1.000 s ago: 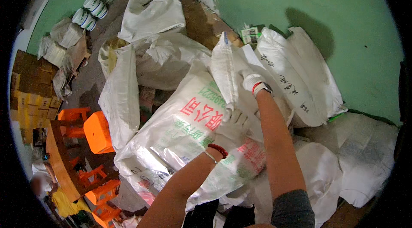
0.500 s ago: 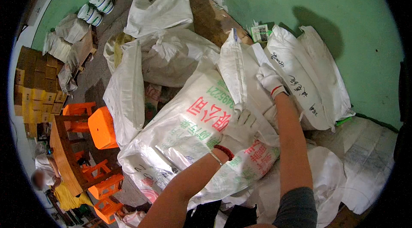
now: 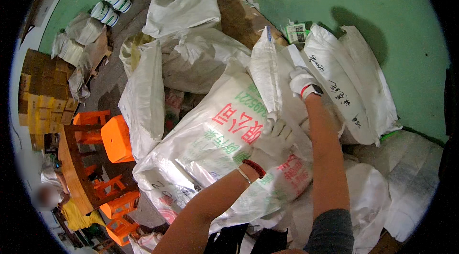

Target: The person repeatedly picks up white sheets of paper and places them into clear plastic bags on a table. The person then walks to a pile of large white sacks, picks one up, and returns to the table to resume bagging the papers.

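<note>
A large white woven sack [image 3: 205, 158] with red and green print lies in front of me, full and wrinkled. My left hand [image 3: 277, 135], in a white glove, has its fingers curled at the lower end of a narrow folded white sack [image 3: 266, 70], over the printed one. Farther up and to the right, my gloved right hand [image 3: 302, 81] is closed on the pale sack material beside that fold. Its fingertips are partly hidden. Against the green wall, just right of this hand, leans a long white sack [image 3: 337, 82] with dark handwriting.
More white sacks [image 3: 184, 10] stand at the back. On the left are orange stools [image 3: 117, 139], a wooden table [image 3: 74, 172], stacked cartons [image 3: 45, 96] and white buckets [image 3: 110, 7]. A person [image 3: 50, 187] is at the far left. Wrapped pale material [image 3: 411, 172] lies at the right.
The view has shifted slightly, moving the scene a little rightward. My right wrist has turned, so a dark watch face now shows. Both hands keep nearly the same places on the sacks.
</note>
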The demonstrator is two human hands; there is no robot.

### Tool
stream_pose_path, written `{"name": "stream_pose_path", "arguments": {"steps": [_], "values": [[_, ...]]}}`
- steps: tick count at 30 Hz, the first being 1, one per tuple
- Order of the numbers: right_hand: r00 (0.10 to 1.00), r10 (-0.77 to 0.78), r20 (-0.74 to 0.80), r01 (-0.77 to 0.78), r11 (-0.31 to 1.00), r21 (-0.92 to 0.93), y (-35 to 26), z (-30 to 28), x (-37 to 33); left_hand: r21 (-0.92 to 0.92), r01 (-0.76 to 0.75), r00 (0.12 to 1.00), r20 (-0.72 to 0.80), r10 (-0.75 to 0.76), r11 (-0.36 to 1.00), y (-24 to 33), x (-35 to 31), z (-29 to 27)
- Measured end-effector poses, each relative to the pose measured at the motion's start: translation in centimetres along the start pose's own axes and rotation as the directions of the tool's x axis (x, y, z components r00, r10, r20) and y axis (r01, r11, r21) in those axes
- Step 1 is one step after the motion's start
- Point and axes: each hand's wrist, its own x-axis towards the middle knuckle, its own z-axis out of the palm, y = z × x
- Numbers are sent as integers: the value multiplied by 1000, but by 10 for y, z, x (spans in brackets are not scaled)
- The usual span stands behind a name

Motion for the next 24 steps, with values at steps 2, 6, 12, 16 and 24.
{"name": "stream_pose_path", "arguments": {"steps": [2, 6, 12, 16, 24], "values": [[998, -16, -57, 20, 997, 71, 7, 5, 3, 9, 1, 1000, 22, -2, 1000, 2, 2, -3], [987, 156, -32, -145, 964, 224, 14, 15, 12, 12, 14, 1000, -8, -14, 1000, 2, -1, 4], [983, 170, -70, -158, 976, 146, 10, 13, 12, 42, 2, 1000, 9, -2, 999, 0, -2, 2], [985, 171, -9, -169, 976, 137, 2, -2, 5, 51, -16, 1000, -3, 16, 999, -4, -6, 11], [948, 313, -61, -251, 852, 460, 10, 28, 16, -2, 37, 998, -46, -37, 999, 2, -8, 7]]}}
